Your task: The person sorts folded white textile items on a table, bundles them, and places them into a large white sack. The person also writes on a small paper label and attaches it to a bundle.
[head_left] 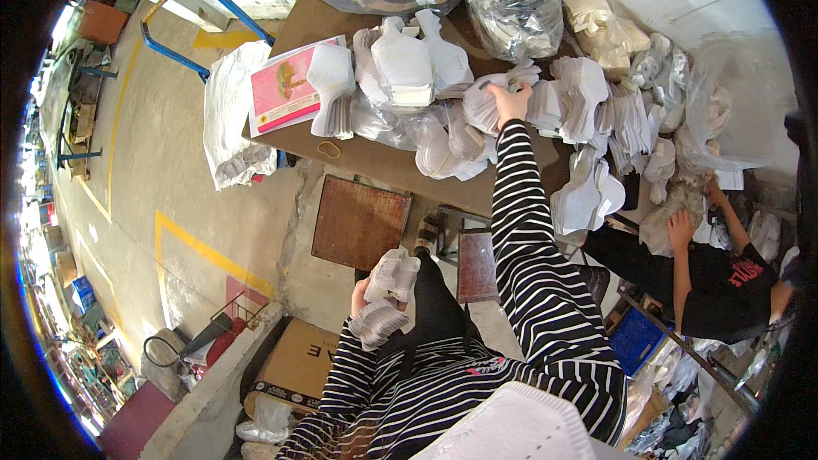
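Observation:
My left hand (360, 296), low in front of my body, is closed around a bundle of white shaped cut-outs (394, 277), their edges fanned. My right arm stretches forward over the brown table (464, 196). There my right hand (511, 104) has its fingers bent on a stack of the same white cut-outs (481, 109); a small dark thing shows by its fingertips. Around it lie more stacks of cut-outs (403, 64), some with a narrow neck and a wide body, others (579, 98) fanned to the right. They look like paper or thin card.
A pink-and-white printed sheet (285, 89) and a rubber band (329, 150) lie at the table's left. Clear plastic bags (515, 8) stand at the back. Wooden stools (361, 221) stand below the front edge. At right, a co-worker's hands (680, 228) touch a plastic bag. A blue-railed trolley (175, 47) is far left.

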### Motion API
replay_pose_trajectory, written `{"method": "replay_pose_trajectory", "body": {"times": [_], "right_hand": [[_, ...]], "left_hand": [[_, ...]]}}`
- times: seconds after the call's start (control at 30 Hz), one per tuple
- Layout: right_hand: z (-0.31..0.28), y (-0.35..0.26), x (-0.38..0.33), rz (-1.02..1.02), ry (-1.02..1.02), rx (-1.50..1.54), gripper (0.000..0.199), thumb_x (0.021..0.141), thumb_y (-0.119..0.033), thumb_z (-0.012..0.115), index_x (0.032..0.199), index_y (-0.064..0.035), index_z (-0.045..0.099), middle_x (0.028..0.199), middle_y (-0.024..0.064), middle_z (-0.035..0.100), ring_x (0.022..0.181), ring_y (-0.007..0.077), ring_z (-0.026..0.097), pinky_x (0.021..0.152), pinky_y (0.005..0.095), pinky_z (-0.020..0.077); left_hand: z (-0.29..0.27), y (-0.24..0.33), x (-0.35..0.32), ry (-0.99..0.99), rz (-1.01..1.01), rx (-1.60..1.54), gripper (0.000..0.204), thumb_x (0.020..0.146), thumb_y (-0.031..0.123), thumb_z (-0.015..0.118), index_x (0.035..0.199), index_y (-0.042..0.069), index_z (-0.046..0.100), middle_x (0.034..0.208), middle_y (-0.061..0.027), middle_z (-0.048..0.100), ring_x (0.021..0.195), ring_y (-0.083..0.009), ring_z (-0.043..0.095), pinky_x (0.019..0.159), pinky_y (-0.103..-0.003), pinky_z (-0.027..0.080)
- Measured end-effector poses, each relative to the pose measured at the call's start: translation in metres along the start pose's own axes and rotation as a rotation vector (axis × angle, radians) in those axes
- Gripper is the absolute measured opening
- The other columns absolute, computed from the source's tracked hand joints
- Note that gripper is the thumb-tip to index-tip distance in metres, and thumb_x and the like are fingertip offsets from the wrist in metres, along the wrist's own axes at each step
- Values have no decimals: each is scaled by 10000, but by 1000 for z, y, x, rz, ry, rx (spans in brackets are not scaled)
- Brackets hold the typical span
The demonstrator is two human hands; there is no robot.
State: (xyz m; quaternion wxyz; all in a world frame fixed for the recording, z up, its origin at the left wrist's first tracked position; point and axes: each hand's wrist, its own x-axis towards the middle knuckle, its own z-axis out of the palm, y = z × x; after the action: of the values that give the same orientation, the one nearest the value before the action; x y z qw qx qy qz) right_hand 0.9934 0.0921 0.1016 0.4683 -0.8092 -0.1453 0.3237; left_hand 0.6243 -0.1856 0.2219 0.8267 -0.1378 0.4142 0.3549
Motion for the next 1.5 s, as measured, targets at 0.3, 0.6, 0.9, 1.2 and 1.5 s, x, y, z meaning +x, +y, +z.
{"method": "replay_pose_trajectory", "body": {"times": [0.3,0.6,0.9,1.2,1.5], "right_hand": [[-83,2,-28,199,-466,662,358,715,-187,676,1027,-43,576,1020,78,578,974,227,552,914,356,440],[18,-150,-151,-201,-956,480,640,716,-78,636,1318,36,450,1071,76,605,970,151,580,910,292,436],[199,-82,-141,-670,-312,-299,544,723,-341,680,1127,5,566,1178,207,566,1101,362,536,938,410,459],[55,-45,-153,-1169,-214,-280,505,798,-162,669,1267,-51,517,1361,191,470,1249,365,452,1043,450,365],[-50,50,-89,-641,-497,-742,803,663,-368,804,1318,-83,438,1237,175,526,1173,366,484,997,450,400]], "left_hand": [[-7,7,-1,-160,-28,-29,572,892,481,471,1263,49,530,1023,-162,636,810,-298,632,710,-408,536],[-25,21,-5,-73,34,-109,571,902,497,478,1300,89,510,1237,-113,579,1020,-270,589,823,-403,509],[-21,27,-17,-172,183,23,596,879,519,471,1272,73,503,1119,-138,581,821,-274,590,628,-382,483],[-32,37,-42,-8,79,123,584,877,528,448,1173,37,554,951,-150,620,715,-272,575,609,-375,473],[-25,38,-10,-34,-47,192,529,902,524,437,1071,47,594,883,-115,620,680,-255,567,560,-358,455]]}}
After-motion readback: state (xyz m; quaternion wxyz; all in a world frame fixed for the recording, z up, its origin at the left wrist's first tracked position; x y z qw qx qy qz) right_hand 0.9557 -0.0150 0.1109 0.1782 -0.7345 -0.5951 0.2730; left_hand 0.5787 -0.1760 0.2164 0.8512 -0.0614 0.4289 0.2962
